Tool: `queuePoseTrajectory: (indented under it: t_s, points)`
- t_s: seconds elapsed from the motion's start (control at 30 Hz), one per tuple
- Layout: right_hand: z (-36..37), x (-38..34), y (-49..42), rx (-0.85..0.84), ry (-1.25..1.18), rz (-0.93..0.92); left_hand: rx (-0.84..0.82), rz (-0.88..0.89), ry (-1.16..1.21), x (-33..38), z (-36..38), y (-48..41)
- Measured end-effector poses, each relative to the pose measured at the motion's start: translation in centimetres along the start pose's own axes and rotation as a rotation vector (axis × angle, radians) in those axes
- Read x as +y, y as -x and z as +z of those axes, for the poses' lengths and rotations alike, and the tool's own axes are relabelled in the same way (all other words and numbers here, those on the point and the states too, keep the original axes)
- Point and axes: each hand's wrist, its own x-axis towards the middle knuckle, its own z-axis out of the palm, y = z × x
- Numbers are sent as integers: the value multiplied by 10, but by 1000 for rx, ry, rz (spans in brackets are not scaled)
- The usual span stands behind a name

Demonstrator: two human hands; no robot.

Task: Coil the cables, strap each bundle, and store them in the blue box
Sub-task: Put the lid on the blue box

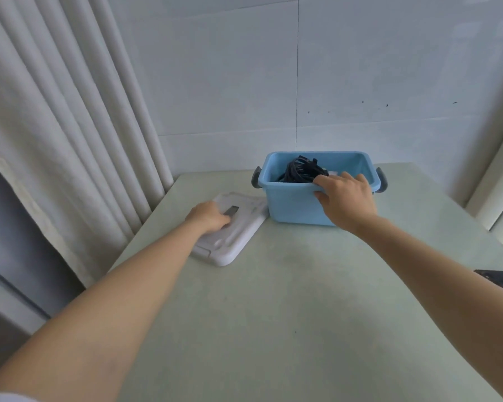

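The light blue plastic box [294, 207] with grey side latches [256, 177] stands at the back of the pale green bench [273, 314], with glossy black coiled cables [299, 171] inside it. The right hand [346, 198] clasps its near rim, hiding part of the contents. Just left lies a flat white plastic lid [238, 236]. The left hand [208, 217] rests on it with bent fingers, though its grip is unclear. Pleated white curtains [55, 126] hang to the left, and a dark object [500, 280] is cut off at the right.

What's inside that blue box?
Coiled black cables lie in the blue box, with something white beside them. The near wall and the right hand on its rim hide the rest.
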Motion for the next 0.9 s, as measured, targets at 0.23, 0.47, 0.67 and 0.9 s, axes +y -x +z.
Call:
queuePoseTrajectory:
  t_s: [0.23,0.47,0.67,0.9]
  points:
    - [-6,5,3,-13,-114,23,187,-57,118,-29,-23,15]
    - [-26,-3,23,-77,-281,-71,373,-33,779,-40,-98,28]
    - [-59,-27,48,-180,-525,-213,279,220,1146,22,-131,64]
    - [-77,16,18,-233,-752,264,248,421,875,68,-131,78]
